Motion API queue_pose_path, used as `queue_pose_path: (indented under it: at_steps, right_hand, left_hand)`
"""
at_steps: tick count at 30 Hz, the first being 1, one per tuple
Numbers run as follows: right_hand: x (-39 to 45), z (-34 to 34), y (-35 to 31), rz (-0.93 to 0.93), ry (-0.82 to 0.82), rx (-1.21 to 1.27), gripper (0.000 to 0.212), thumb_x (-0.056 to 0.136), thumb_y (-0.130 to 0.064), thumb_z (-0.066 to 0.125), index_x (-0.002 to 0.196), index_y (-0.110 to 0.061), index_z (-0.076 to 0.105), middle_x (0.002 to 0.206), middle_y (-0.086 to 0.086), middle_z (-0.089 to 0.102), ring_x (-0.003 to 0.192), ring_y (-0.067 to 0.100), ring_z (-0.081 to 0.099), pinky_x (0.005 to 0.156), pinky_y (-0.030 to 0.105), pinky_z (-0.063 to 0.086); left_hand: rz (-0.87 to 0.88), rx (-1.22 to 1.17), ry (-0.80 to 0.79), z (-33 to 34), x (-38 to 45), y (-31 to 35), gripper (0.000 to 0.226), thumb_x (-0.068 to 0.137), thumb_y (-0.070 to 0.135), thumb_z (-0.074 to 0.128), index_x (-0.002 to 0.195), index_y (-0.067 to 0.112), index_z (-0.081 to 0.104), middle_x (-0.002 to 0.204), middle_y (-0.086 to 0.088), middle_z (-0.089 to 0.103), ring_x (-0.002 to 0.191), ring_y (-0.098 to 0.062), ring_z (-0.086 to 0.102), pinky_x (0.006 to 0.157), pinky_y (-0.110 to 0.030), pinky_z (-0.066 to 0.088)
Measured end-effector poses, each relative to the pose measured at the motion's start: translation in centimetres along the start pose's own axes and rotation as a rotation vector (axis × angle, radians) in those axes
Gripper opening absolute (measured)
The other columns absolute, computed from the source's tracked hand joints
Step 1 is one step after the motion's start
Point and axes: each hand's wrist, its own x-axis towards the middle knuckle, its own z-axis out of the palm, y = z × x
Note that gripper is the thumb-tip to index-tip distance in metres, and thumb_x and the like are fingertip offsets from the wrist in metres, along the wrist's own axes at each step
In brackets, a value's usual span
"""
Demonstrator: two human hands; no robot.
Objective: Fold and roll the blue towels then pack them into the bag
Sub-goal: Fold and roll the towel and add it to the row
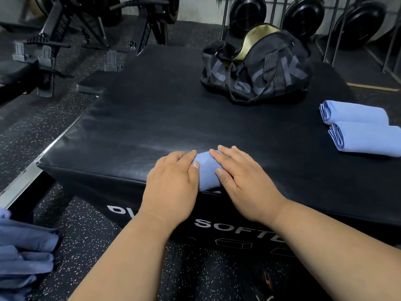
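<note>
Currently a rolled blue towel (207,170) is pressed at the near edge of the black pad (152,118) by the left hand (173,181) and right hand (240,181), fingers flat. Two rolled towels (360,127) lie right; the open bag (256,66) sits far.

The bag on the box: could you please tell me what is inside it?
The bag gapes open, showing only tan lining. Its depths are hidden by its own walls, so contents cannot be told.

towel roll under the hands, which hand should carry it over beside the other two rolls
Right hand: the finished rolls lie at the right edge of the mat. The left hand would have to cross over the towel roll.
</note>
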Motion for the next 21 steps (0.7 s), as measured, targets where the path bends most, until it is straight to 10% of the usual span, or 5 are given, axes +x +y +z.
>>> queue_pose_path:
  at_steps: [6, 13, 21]
  right_hand:
    - [-0.2, -0.6, 0.0, 0.01, -0.024, 0.001, 0.048, 0.112, -0.042, 0.035, 0.161, -0.04, 0.037, 0.17, -0.015, 0.029, 0.16, 0.012, 0.015, 0.13, 0.035, 0.014]
    - [-0.5, -0.8, 0.4, 0.007, -0.028, -0.006, 0.048, 0.113, -0.038, 0.032, 0.161, -0.039, 0.037, 0.17, -0.016, 0.028, 0.159, 0.009, 0.017, 0.129, 0.026, 0.006]
    - [-2.3, -1.5, 1.6, -0.022, 0.128, -0.285, 0.06, 0.101, -0.036, 0.025, 0.15, -0.024, 0.057, 0.155, -0.003, 0.055, 0.15, 0.03, 0.038, 0.126, 0.051, 0.02]
  left_hand:
    - [-0.086, -0.068, 0.054, -0.9, 0.2, -0.9, 0.043, 0.107, 0.039, 0.043, 0.146, 0.034, 0.06, 0.142, 0.008, 0.058, 0.13, -0.018, 0.046, 0.112, -0.035, 0.038]
    - [-0.336, -0.331, 0.208, -2.5, -0.8, -0.7, 0.014, 0.091, 0.045, 0.07, 0.099, 0.035, 0.065, 0.073, 0.014, 0.069, 0.074, -0.004, 0.065, 0.071, -0.031, 0.051]
    - [-0.33, -0.528, 0.115, -1.3, -0.7, 0.8, 0.013, 0.092, 0.042, 0.074, 0.097, 0.037, 0.065, 0.075, 0.013, 0.071, 0.068, -0.001, 0.064, 0.063, -0.021, 0.044]
